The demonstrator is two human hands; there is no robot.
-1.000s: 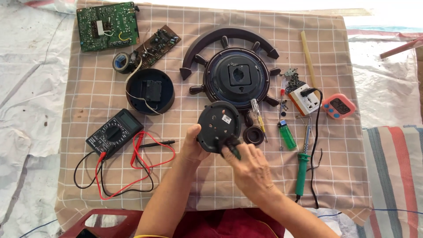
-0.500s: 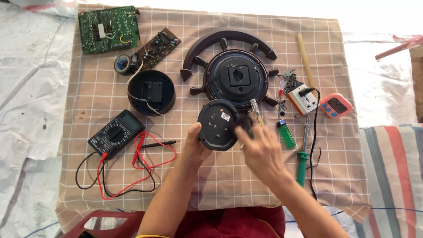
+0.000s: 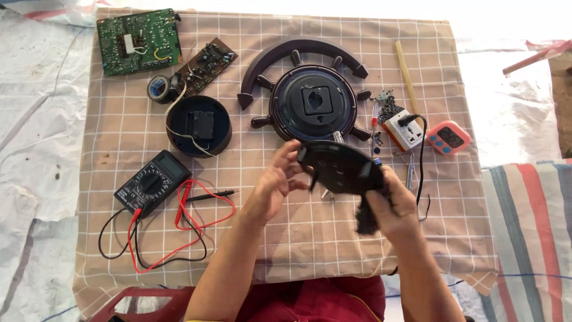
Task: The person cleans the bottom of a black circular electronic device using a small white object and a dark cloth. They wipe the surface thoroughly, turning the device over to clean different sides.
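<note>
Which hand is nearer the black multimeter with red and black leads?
Left. The left hand grips the left edge of the black round plastic disc, right of the black multimeter. The right hand holds the disc's far edge, farther right.

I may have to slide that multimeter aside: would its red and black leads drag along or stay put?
The leads look thin and floppy, lying in loose loops, so they would probably trail and snag. The multimeter itself looks flat and boxy, unlikely to roll on the checked cloth.
</note>
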